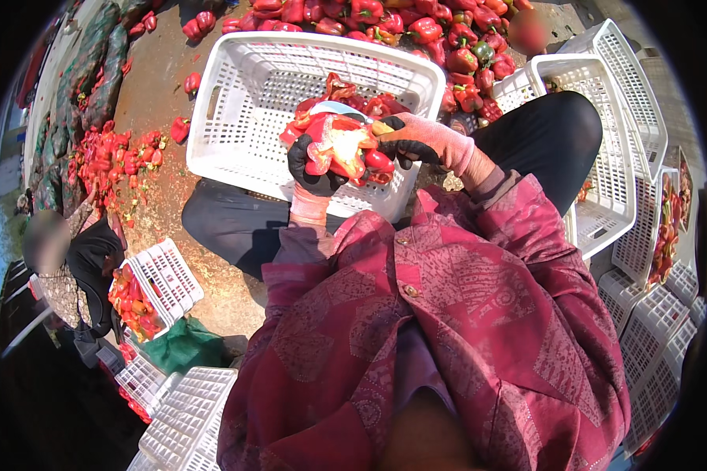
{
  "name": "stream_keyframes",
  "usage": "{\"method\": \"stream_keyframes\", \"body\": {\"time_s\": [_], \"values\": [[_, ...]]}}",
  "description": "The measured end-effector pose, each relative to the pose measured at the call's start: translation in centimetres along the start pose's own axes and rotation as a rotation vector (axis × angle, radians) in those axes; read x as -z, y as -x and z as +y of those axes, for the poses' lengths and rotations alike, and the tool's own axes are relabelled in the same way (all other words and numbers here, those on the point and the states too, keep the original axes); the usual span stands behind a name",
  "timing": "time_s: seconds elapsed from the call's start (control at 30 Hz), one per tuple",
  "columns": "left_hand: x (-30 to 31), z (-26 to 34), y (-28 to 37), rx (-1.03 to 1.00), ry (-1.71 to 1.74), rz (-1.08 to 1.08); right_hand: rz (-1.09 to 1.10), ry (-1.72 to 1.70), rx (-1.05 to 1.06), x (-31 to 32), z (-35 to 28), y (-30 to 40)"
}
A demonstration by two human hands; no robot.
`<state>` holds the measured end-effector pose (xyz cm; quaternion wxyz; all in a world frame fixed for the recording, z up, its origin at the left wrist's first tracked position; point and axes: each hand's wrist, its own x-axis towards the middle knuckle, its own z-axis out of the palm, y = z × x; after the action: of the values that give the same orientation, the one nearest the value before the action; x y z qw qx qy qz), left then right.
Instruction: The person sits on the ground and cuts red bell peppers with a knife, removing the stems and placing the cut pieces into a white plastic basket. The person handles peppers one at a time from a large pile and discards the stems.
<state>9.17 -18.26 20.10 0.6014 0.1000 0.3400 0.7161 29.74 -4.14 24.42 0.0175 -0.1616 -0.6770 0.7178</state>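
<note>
In my left hand [317,171], which wears a pink and black work glove, is a cut-open red bell pepper [344,147]. Its pale inside faces up in bright sun. My right hand [427,140], gloved alike, grips a small knife by its yellowish handle [382,128]. The knife blade [337,108] reaches left along the far side of the pepper. Both hands are over a white perforated plastic crate [241,132] between my legs. Cut red pepper pieces [383,106] lie in the crate beyond my hands, partly hidden by them.
A large heap of red peppers [424,29] lies beyond the crate. White crates [610,218] stand at my right. On the left, a person [76,288] sits by a crate of peppers [171,277]. Filled mesh sacks [88,76] line the far left.
</note>
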Motion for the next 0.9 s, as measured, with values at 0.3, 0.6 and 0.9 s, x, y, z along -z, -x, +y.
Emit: {"method": "stream_keyframes", "body": {"time_s": [0.3, 0.6, 0.9], "values": [[1.3, -1.3, 0.2, -0.297, -0.751, -0.290, 0.136, -0.124, 0.421, -2.9, 4.6, -1.4], [-0.6, -1.0, -1.6, 0.106, 0.213, -0.140, 0.498, -0.388, 0.298, -1.2, 4.5, -1.1], [-1.1, -2.9, -1.1, -0.284, -0.564, -0.044, 0.620, -0.220, 0.051, -1.8, -2.2, -0.4]]}}
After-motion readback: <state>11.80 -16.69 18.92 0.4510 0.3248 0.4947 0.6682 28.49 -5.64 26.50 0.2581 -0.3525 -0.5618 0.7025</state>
